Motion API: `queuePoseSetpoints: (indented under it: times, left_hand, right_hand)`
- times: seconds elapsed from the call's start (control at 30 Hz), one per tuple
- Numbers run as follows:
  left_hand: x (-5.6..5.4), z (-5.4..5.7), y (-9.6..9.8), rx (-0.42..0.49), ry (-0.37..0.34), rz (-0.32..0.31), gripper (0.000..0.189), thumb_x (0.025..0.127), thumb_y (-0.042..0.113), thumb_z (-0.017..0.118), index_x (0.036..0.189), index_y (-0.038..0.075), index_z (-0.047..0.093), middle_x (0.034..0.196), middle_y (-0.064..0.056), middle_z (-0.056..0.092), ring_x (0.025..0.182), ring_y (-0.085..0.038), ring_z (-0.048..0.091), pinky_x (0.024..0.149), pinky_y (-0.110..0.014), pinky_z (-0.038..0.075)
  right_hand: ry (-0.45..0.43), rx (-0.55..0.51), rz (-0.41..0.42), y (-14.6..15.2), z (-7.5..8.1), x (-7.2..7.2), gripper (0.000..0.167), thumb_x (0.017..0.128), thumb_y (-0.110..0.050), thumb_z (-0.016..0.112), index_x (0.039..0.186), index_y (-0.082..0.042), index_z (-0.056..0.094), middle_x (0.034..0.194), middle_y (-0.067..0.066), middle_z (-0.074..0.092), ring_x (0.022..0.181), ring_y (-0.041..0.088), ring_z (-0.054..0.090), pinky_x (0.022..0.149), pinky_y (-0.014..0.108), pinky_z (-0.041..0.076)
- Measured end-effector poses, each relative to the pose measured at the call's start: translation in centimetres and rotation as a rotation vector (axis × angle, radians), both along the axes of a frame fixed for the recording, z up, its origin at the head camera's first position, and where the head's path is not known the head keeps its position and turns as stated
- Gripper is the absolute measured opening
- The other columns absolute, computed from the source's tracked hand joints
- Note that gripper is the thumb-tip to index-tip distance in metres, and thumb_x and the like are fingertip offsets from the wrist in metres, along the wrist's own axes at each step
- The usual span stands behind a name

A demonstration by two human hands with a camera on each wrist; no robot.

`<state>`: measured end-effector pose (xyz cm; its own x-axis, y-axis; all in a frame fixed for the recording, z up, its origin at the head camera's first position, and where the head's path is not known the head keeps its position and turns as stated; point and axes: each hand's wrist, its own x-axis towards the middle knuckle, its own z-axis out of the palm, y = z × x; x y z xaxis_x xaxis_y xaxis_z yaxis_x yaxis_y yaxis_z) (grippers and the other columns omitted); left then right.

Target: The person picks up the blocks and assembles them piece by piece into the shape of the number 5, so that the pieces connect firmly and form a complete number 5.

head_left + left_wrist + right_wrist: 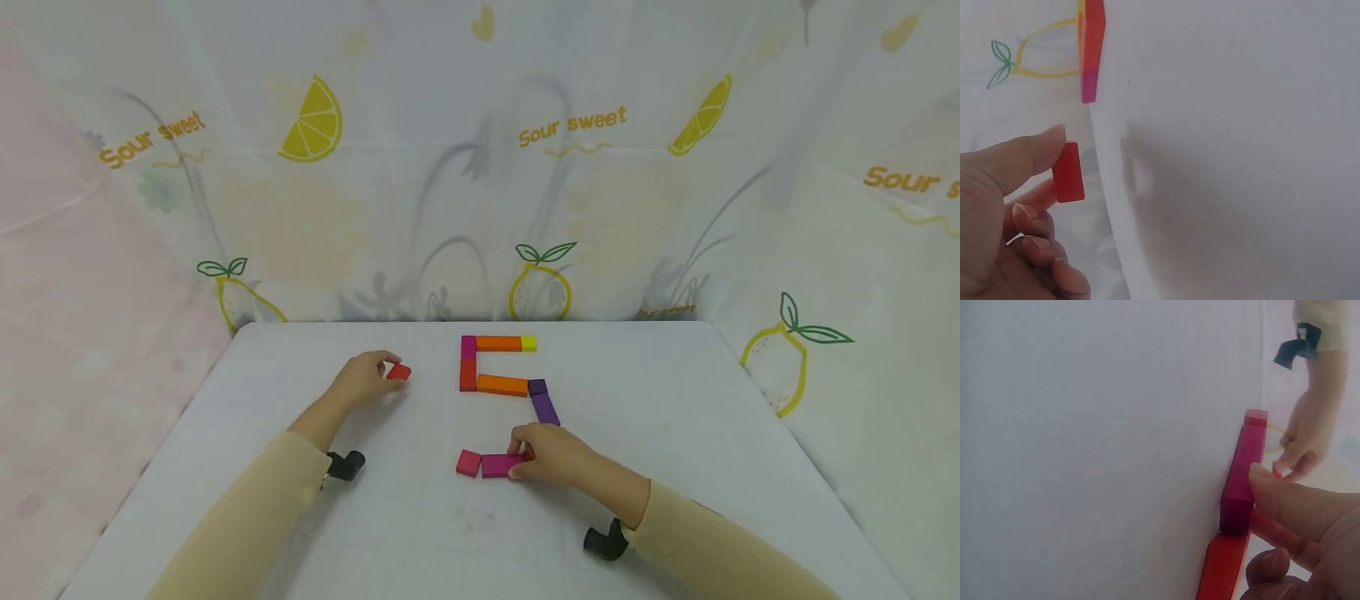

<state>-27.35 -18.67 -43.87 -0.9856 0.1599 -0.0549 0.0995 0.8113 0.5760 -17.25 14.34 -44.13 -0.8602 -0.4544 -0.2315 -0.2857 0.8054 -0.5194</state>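
My left hand [363,379] pinches a small red block [1069,172] between thumb and fingertip, held above the left side of the table. At the front of the block layout, my right hand [553,454] pinches a long magenta block [497,466], thumb on its near side. A small pinkish-red block [468,462] sits just off its left end. Against its other end is a red block [1221,565], mostly hidden by the right hand in the head view. Just beyond that hand lies a long purple block [546,408], slanting toward it.
Farther back, a small dark purple block [537,387] adjoins an orange block [502,384]. A red block [468,375] and a magenta one [468,347] form a left column. Another orange block [498,342] and a yellow block [528,342] make the top row on the white table [637,375].
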Motion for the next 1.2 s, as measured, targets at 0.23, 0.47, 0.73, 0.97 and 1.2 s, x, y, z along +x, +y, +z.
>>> queuePoseSetpoints:
  times: [0.23, 0.47, 0.73, 0.97, 1.2]
  left_hand:
    - [2.1, 0.4, 1.4, 0.001, -0.025, -0.051, 0.047, 0.086, 0.025, 0.079, 0.127, 0.007, 0.066, 0.081, -0.007, 0.051, 0.073, -0.021, 0.049, 0.061, -0.031, 0.040]
    - [3.8, 0.6, 2.4, -0.011, -0.029, -0.103, 0.044, 0.084, 0.024, 0.081, 0.124, 0.010, 0.068, 0.079, -0.005, 0.052, 0.071, -0.019, 0.049, 0.059, -0.031, 0.041]
    - [5.5, 0.5, 3.3, -0.010, -0.072, -0.126, 0.042, 0.084, 0.023, 0.082, 0.122, 0.012, 0.069, 0.079, -0.004, 0.053, 0.073, -0.019, 0.051, 0.059, -0.030, 0.043]
    - [6.4, 0.4, 4.1, -0.003, -0.091, -0.141, 0.041, 0.083, 0.023, 0.082, 0.121, 0.013, 0.069, 0.077, -0.004, 0.053, 0.072, -0.018, 0.051, 0.059, -0.029, 0.043]
    - [7.4, 0.0, 4.6, 0.012, -0.100, -0.171, 0.037, 0.083, 0.020, 0.083, 0.117, 0.013, 0.070, 0.074, -0.003, 0.052, 0.068, -0.017, 0.049, 0.059, -0.030, 0.040]
  right_hand:
    - [0.014, -0.002, 0.007, 0.0, 0.1, 0.1, 0.018, 0.084, -0.025, 0.082, 0.092, -0.020, 0.067, 0.074, -0.005, 0.055, 0.072, 0.014, 0.052, 0.063, 0.028, 0.045]
    - [0.004, 0.005, -0.002, 0.0, 0.2, 0.0, 0.018, 0.084, -0.025, 0.083, 0.092, -0.021, 0.067, 0.075, -0.005, 0.056, 0.073, 0.014, 0.052, 0.063, 0.028, 0.046]
    - [0.002, 0.012, -0.003, 0.0, 0.0, 0.1, 0.019, 0.083, -0.026, 0.083, 0.092, -0.021, 0.067, 0.075, -0.004, 0.056, 0.073, 0.014, 0.052, 0.063, 0.029, 0.046]
    - [-0.018, 0.013, -0.014, -0.1, 0.1, 0.1, 0.019, 0.083, -0.025, 0.083, 0.092, -0.021, 0.067, 0.075, -0.004, 0.056, 0.073, 0.015, 0.053, 0.064, 0.029, 0.046]
    - [-0.012, 0.010, -0.011, -0.1, -0.1, 0.0, 0.018, 0.083, -0.025, 0.083, 0.092, -0.021, 0.067, 0.075, -0.004, 0.056, 0.072, 0.015, 0.053, 0.063, 0.029, 0.046]
